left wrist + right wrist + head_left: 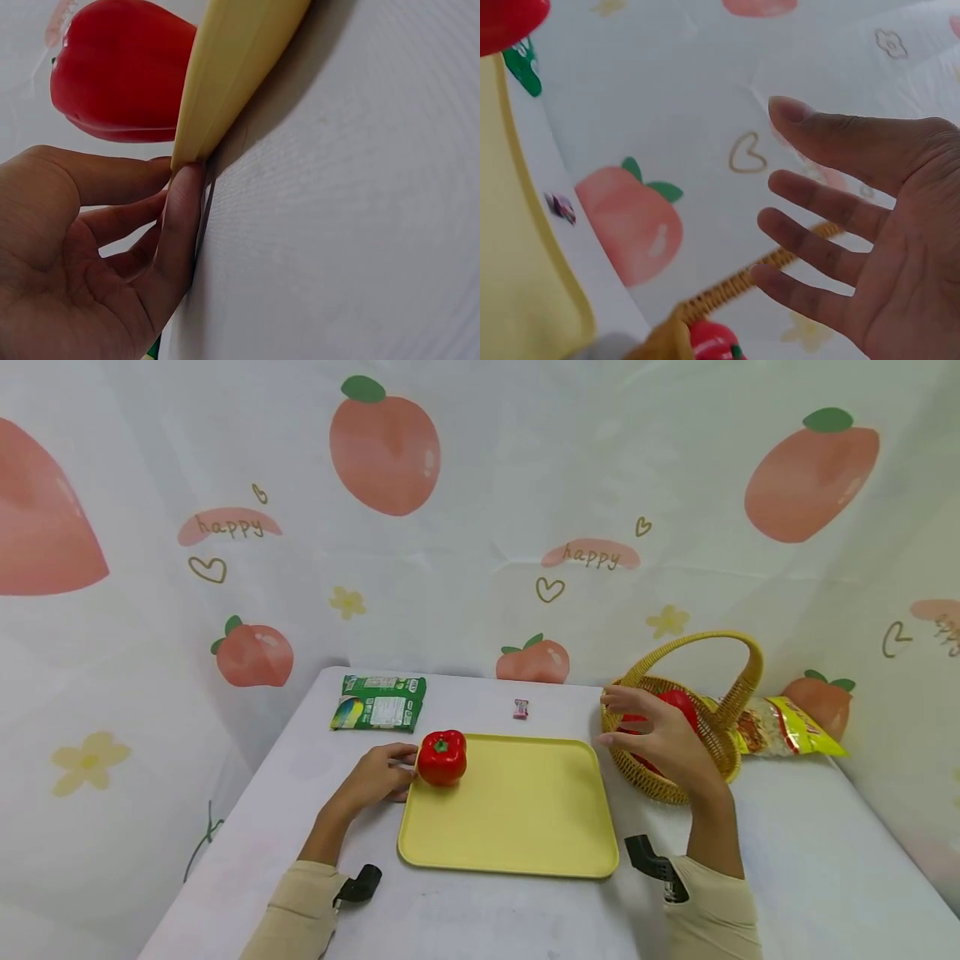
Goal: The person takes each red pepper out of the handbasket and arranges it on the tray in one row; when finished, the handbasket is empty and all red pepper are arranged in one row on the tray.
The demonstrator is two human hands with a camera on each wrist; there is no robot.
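Observation:
A red bell pepper (442,758) stands upright on the left side of a yellow tray (517,827). My left hand (380,774) is at the tray's left edge, beside the pepper. In the left wrist view, the thumb and fingers of that hand (97,240) pinch the tray's rim. Over the near left part of a wicker basket (660,789) hovers my right hand (667,739), its fingers spread apart and holding nothing. Red items (681,703) lie inside the basket, partly hidden by the hand.
At the back left of the white table lies a green packet (382,703). A small pink wrapped piece (521,709) lies behind the tray. Beyond the basket, a yellow and clear snack bag (787,727) rests near the right edge. The basket's arched handle (701,635) rises high.

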